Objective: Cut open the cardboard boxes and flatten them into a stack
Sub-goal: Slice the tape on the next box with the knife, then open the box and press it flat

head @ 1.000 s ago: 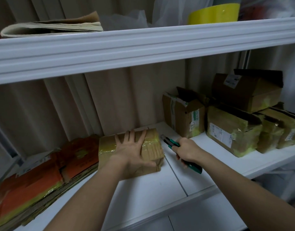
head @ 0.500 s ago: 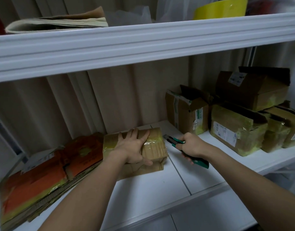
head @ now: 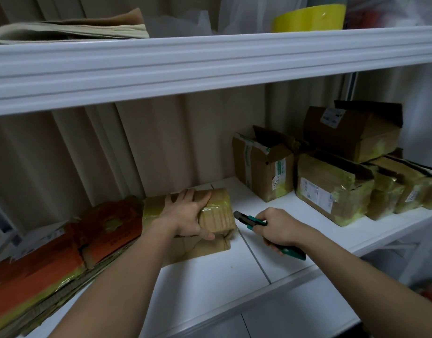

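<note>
The taped cardboard box (head: pixel 207 213) sits on the white shelf (head: pixel 210 276) just left of the frame's centre, its right end facing the nose of the green utility knife (head: pixel 249 220). The left hand (head: pixel 188 215) grips its top, fingers spread over the far edge and thumb curled on the near face close to that right end. The right hand (head: pixel 281 229) is wrapped tightly round the knife handle, the tip just beside the box; whether a blade is out I cannot tell. The likeliest mishap is a slip on the glossy yellow tape, running the knife toward the left thumb. The box could also skid into the flattened stack (head: pixel 63 250) at lower left. The uncut boxes (head: pixel 332 186) at right stand well apart.
</note>
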